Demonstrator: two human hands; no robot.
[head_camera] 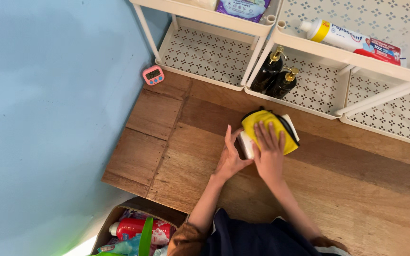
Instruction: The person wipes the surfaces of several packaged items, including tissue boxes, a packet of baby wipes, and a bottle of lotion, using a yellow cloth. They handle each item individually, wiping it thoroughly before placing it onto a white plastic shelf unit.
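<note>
A white box-shaped item (246, 143) lies on the wooden tabletop (186, 156), mostly covered by a yellow cloth (264, 124) with a dark edge. My right hand (268, 151) presses flat on the yellow cloth, fingers spread. The near left end of the white item is held by my left hand (230, 156), fingers extended along its side. Both forearms reach in from the bottom of the view.
White perforated plastic racks (304, 71) stand at the back; two dark pump bottles (275, 76) sit in the middle one, a toothpaste box (357, 41) above. A small pink timer (153, 75) lies by the blue wall. A cardboard box of bottles (136, 231) sits below the table edge.
</note>
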